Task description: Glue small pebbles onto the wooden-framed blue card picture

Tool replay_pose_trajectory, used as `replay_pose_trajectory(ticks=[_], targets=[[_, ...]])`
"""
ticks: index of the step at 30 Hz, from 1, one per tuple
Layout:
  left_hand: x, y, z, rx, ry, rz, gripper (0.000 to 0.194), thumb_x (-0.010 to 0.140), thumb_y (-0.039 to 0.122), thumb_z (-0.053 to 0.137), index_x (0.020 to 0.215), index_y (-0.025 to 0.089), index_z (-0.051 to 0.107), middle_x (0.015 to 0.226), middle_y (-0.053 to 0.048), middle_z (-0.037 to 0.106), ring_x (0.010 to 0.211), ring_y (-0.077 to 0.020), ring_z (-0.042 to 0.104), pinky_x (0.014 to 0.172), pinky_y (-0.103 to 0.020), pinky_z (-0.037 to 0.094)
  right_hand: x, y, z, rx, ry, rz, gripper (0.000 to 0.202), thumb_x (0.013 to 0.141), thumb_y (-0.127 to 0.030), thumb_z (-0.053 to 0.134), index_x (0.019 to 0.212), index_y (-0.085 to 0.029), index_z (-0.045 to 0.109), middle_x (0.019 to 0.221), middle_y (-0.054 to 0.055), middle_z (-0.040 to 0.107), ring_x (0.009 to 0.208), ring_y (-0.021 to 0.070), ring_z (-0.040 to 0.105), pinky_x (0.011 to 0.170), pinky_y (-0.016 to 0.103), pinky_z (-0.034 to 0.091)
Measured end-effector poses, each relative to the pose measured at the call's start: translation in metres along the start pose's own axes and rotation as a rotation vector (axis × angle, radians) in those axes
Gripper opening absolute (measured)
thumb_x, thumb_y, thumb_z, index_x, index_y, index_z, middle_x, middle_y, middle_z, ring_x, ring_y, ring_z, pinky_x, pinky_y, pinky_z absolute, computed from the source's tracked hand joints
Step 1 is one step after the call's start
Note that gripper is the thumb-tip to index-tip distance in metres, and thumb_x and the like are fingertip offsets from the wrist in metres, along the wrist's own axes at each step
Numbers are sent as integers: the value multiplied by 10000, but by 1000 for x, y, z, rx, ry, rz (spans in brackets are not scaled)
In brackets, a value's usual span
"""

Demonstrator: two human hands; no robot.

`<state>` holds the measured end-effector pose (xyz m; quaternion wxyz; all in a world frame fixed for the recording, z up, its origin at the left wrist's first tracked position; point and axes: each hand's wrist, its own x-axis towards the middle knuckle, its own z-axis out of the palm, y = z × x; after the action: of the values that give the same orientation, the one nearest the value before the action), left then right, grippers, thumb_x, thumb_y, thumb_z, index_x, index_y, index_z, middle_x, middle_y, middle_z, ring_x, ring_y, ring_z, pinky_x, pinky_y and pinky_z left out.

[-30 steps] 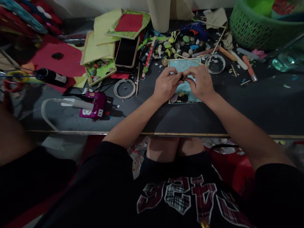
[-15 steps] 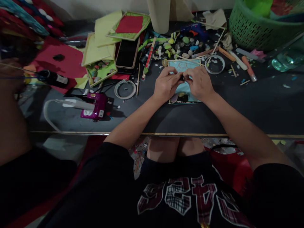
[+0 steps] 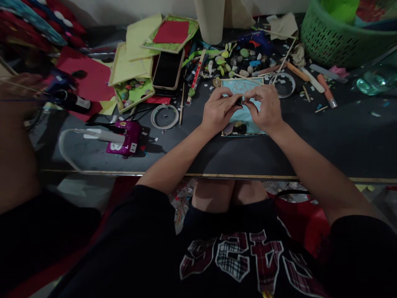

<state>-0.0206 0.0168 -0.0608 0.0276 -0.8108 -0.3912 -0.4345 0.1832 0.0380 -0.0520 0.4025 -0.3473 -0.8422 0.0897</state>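
Observation:
My left hand (image 3: pixel 217 109) pinches a small dark stone (image 3: pixel 239 101) between thumb and fingers. Close at its right, my right hand (image 3: pixel 266 108) has its thumb and forefinger drawn together; whatever is between those tips is too small to make out. Both hands hover over a light blue panel (image 3: pixel 252 118) edged with thin sticks, partly covered by my fingers. An orange line drawing (image 3: pixel 243 85) shows on its far part. Along the near edge lie several stones (image 3: pixel 238 127), dark, greyish and olive.
Loose pebbles (image 3: pixel 245 54) and a blue glue gun (image 3: pixel 256 38) lie behind the panel. Right are a tape roll (image 3: pixel 283 85), crayon-like sticks (image 3: pixel 327 91) and a green basket (image 3: pixel 338 41). Left are a phone (image 3: pixel 168 69), a purple power adapter (image 3: pixel 125 138) and another person's blurred arm (image 3: pixel 18 136).
My right fingertips have drawn slightly rightward from the dark stone, which stays in my left hand. At far left, the other person's hand has shifted and a dark blue tool shows beside it.

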Motion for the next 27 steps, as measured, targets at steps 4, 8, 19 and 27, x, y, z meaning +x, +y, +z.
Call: replay_pose_trajectory(ticks=[4,8,19,27], targets=[[-1,-1,-1,-23,-17,-14,531,982,613,377,1160,225,693,922,-71,767,1064,-202,679,965,-370,539,-1,2,1,1,-10,-18,392,1012,-555,345,1147,-262,569,1053,75,679,1079,246,638,1055,553,468],[0,2,-3,-30,7,4,526,978,605,397,1178,219,693,909,-74,771,1037,-200,677,942,-349,544,-1,3,1,1,1,-19,393,998,-580,378,1122,-272,588,1018,63,671,1070,250,642,1067,564,445],[-2,-1,2,26,-3,6,483,997,571,393,1139,216,688,905,-66,766,1035,-195,690,932,-360,550,0,-1,-1,-20,-8,-9,377,1019,-548,337,1084,-267,579,989,61,660,1026,239,642,1004,513,501],[-2,-7,3,10,55,79,392,1004,482,459,1120,194,698,893,-72,771,1009,-199,689,922,-349,552,4,-10,-8,-64,-82,-54,331,1004,-522,401,1088,-247,566,991,64,655,978,240,643,990,525,512]])
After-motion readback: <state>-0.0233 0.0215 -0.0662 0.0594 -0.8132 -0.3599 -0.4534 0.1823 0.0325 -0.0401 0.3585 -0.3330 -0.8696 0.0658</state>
